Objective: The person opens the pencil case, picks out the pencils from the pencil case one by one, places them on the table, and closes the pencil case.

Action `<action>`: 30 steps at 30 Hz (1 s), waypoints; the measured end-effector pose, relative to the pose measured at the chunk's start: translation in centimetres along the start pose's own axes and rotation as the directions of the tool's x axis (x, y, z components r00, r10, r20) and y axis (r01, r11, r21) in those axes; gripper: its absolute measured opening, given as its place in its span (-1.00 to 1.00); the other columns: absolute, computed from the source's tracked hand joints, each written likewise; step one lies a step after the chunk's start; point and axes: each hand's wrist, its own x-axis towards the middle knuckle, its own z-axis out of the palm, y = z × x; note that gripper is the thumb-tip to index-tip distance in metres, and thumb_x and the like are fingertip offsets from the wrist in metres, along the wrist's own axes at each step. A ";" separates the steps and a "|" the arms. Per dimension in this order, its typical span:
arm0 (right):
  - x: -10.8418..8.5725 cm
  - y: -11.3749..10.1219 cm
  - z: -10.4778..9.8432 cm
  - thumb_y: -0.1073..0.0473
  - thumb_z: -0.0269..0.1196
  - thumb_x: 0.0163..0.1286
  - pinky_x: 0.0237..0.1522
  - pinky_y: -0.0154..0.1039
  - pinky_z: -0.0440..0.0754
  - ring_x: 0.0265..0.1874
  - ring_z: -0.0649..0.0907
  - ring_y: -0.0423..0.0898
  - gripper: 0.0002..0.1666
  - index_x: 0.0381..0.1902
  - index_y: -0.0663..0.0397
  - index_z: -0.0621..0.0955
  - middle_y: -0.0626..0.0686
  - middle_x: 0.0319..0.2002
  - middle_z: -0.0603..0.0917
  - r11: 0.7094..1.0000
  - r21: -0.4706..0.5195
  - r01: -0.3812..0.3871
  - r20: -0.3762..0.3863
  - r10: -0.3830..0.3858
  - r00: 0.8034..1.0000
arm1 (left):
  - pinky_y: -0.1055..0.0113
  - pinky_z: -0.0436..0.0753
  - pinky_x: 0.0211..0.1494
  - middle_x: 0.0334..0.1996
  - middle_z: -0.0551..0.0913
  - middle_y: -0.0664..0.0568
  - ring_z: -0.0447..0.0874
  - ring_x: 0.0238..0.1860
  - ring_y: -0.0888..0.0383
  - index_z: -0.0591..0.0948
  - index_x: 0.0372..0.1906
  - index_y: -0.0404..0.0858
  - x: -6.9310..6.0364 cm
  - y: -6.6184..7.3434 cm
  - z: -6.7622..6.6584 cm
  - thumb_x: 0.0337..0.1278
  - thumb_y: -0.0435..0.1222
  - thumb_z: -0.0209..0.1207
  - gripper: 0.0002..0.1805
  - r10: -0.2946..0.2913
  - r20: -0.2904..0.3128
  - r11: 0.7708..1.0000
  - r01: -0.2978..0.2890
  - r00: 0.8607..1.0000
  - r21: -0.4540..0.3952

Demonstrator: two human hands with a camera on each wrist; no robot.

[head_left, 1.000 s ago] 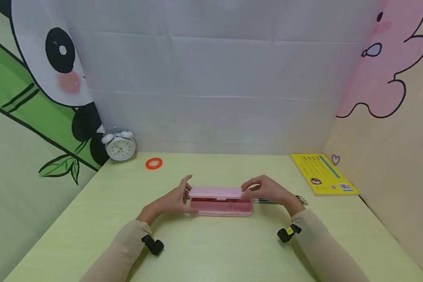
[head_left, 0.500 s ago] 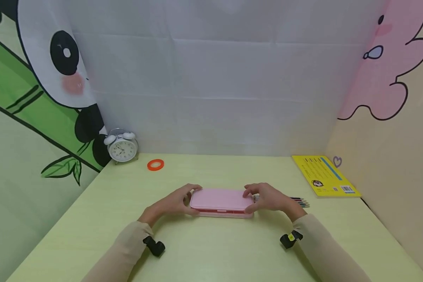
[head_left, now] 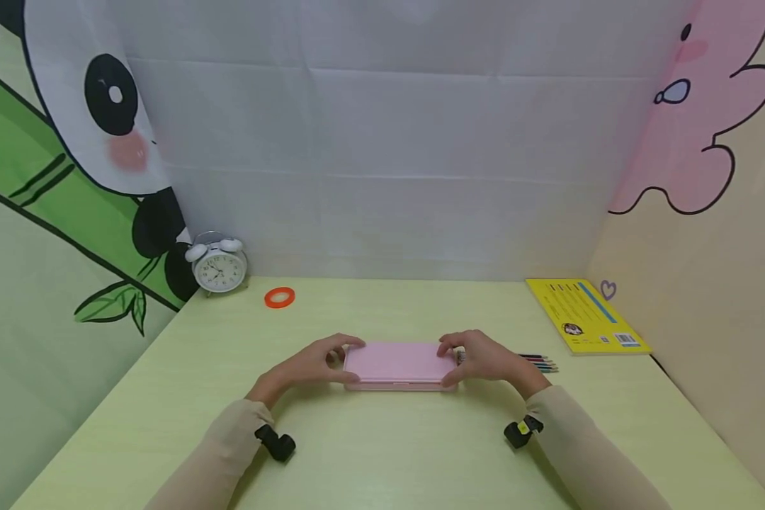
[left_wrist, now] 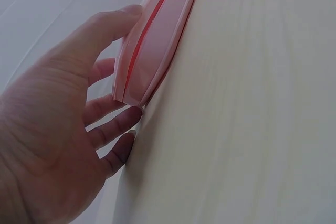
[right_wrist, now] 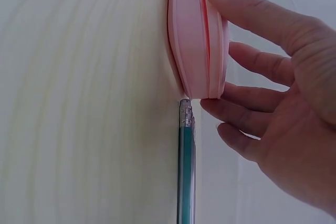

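Observation:
A pink pencil case lies lengthwise on the table, its lid lowered, with a thin red gap between lid and base in both wrist views. My left hand grips the lid at the left end. Its thumb presses the front edge while other fingers reach round the end. At the opposite end my right hand holds the lid the same way, thumb on the front edge. Several pencils lie behind the right wrist; a green one has its eraser end close to the case.
A white alarm clock stands at the back left of the table. Near it lies an orange-red ring. On the back right is a yellow book, beside the wall. A white sheet hangs behind the table.
The lid has swung down toward me from partly raised, covering the red interior. My left fingers moved from the case's side onto the lid, and my right hand came down with it.

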 end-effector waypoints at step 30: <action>0.4 0.2 0.2 0.03 0.62 -0.04 0.32 0.06 0.35 0.36 0.42 0.18 -0.18 0.19 0.23 0.64 0.23 0.29 0.53 1.000 -0.002 -0.031 0.033 0.031 0.999 | -0.12 0.37 0.32 0.43 0.36 -0.08 0.25 0.43 -0.12 0.46 0.42 -0.15 -0.1 0.5 -0.3 0.01 -0.04 0.48 -0.17 -0.014 0.024 1.000 0.014 1.000 -0.018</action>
